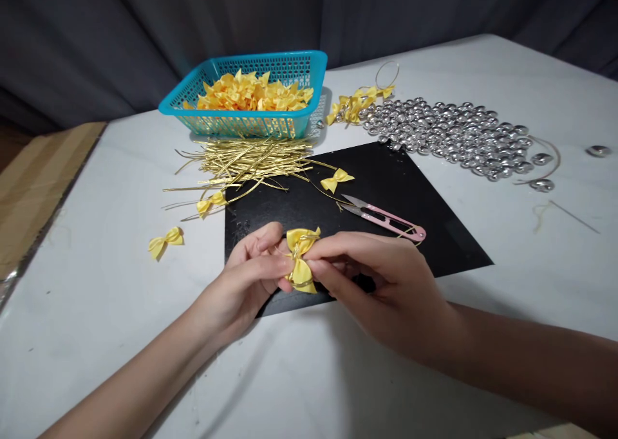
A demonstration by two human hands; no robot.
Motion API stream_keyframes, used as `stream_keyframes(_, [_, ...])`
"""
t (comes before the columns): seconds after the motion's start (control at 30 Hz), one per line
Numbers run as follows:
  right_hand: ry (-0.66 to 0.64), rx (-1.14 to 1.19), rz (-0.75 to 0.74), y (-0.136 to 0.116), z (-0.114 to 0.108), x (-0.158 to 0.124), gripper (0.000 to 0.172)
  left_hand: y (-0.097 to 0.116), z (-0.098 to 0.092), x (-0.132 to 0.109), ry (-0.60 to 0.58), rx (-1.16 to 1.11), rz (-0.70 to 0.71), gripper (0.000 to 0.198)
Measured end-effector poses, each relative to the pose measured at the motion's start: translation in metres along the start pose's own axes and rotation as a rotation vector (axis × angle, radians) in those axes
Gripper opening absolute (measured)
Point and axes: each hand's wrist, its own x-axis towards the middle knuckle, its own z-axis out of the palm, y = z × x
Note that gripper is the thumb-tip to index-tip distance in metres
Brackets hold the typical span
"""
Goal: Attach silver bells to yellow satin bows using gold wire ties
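A yellow ribbon bow [302,273] with gold cord looped over it is pinched between both hands, above the black mat [434,246]. My left hand [253,265] grips the bow's left side at the middle with thumb and fingers. From the right, my right hand [381,278] closes thumb and forefinger at the bow's centre; whether a finer thing sits between those fingertips is hidden. Just beyond my right hand, pink thread snips [391,221] lie on the mat with blades apart. A loose yellow bow [337,179] rests near their tips.
Behind the mat lie gold cords [255,159] and a blue basket [193,111] full of yellow bows. Silver beads [449,133] are heaped at right, with finished-looking bows [360,104] beside them. A threaded needle [574,217] lies far right; more bows [165,241] lie left.
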Motion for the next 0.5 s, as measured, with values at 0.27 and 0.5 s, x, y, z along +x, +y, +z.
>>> stream_keyframes(0.27, [0.055, -0.104, -0.182, -0.008, -0.007, -0.001, 0.015, 0.001, -0.001, 0.000, -0.079, -0.071, -0.069, 0.029])
stream_keyframes(0.5, [0.093, -0.272, -0.260, -0.016, -0.016, -0.002, 0.019, 0.001, 0.000, -0.001, -0.053, -0.046, -0.058, 0.026])
